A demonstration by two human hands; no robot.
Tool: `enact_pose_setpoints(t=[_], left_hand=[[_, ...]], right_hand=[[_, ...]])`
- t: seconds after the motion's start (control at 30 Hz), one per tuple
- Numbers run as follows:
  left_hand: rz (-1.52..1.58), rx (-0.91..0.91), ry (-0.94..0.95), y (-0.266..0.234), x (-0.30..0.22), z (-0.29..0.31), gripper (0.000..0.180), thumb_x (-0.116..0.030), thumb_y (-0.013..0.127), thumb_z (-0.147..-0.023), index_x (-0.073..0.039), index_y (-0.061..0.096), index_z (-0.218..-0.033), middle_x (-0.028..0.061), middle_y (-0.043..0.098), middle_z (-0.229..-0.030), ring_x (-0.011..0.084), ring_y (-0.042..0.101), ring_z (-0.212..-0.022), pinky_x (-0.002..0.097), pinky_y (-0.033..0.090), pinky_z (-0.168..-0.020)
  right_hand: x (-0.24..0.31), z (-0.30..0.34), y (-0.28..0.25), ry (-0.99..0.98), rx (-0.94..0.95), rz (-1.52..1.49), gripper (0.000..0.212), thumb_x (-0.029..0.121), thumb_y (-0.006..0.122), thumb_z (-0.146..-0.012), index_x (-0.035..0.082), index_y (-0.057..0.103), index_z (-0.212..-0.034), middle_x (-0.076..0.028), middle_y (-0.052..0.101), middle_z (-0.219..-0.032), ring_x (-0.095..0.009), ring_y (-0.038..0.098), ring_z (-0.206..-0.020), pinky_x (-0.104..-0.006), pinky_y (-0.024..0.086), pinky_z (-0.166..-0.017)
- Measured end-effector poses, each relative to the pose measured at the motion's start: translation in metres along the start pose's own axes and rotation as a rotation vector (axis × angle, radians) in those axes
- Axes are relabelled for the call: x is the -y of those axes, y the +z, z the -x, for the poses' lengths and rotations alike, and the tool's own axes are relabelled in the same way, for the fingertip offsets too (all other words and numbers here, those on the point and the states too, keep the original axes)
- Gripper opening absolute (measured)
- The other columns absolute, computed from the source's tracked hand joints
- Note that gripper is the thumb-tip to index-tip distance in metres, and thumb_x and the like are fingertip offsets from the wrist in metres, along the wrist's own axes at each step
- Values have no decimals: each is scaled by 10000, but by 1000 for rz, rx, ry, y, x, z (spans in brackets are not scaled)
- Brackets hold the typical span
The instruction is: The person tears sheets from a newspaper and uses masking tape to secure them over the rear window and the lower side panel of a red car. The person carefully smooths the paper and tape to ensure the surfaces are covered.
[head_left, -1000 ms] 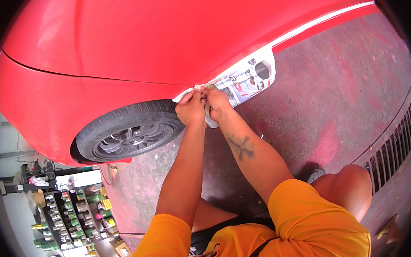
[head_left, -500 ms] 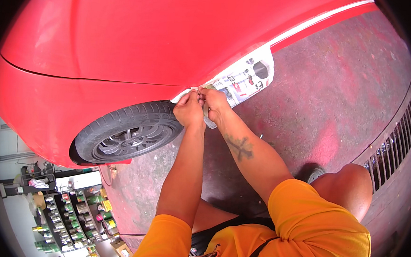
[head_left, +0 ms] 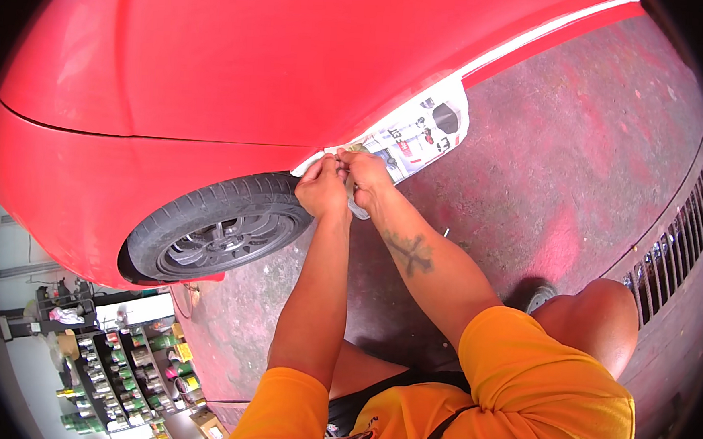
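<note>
My left hand and my right hand meet at the lower edge of a red car panel, fingertips pinched close together. They are at the near end of a printed paper sheet stuck along the sill, beside a white strip above the wheel. A pale curved thing, seemingly a roll of masking tape, sticks out below my right palm. The fingers of my left hand are closed, but what they pinch is too small to make out.
Just left of my hands is the car's wheel. A white line runs along the sill farther off. Shelves of cans and bottles stand at lower left. A metal floor grate lies at right, near my bent knee.
My hands stay at the same spot. The fingers of my right hand have shifted slightly, and less of the curved pale thing shows between the hands.
</note>
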State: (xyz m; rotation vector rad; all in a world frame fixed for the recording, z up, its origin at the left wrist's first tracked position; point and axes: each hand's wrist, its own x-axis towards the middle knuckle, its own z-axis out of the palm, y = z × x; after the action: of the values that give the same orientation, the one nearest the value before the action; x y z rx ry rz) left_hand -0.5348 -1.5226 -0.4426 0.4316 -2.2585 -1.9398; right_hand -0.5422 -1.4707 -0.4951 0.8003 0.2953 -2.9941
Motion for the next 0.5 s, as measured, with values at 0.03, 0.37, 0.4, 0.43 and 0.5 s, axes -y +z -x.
enact_pose_setpoints(t=[0.03, 0.37, 0.4, 0.43, 0.5], left_hand=[[15, -7, 10, -2, 1, -1, 122, -39, 723, -989, 79, 753, -988, 104, 753, -870, 144, 686, -716, 263, 545, -630], [-13, 29, 26, 0, 4, -2, 142, -27, 721, -985, 95, 770, -1038, 127, 772, -923, 161, 717, -745, 276, 601, -659], [-27, 24, 32, 0, 4, -2, 146, -32, 722, -986, 97, 771, -1033, 124, 771, -909, 158, 714, -736, 277, 599, -657], [-40, 19, 39, 0, 4, -2, 150, -37, 724, -988, 98, 772, -1028, 120, 771, -896, 156, 710, -727, 278, 598, -655], [-74, 18, 64, 1, 2, -1, 160, -50, 729, -990, 99, 776, -1022, 116, 773, -877, 154, 708, -714, 282, 596, -650]], right_hand=[[-1, 2, 2, 3, 6, 3, 125, 82, 671, -1037, -4, 691, -948, -62, 663, -814, -140, 560, -635, -293, 448, -543], [0, -4, -1, 13, -15, 10, 128, 100, 662, -1049, 20, 688, -953, -56, 670, -831, -139, 552, -638, -288, 454, -559], [0, -4, -1, 13, -17, 4, 127, 101, 662, -1049, 24, 686, -952, -55, 668, -832, -140, 551, -637, -291, 455, -561], [0, -4, -1, 15, -19, -1, 126, 102, 662, -1050, 27, 684, -951, -55, 666, -832, -141, 550, -636, -294, 457, -564], [-2, -5, -1, 14, -20, -15, 124, 105, 667, -1047, 31, 682, -949, -51, 658, -828, -144, 547, -635, -301, 461, -567]])
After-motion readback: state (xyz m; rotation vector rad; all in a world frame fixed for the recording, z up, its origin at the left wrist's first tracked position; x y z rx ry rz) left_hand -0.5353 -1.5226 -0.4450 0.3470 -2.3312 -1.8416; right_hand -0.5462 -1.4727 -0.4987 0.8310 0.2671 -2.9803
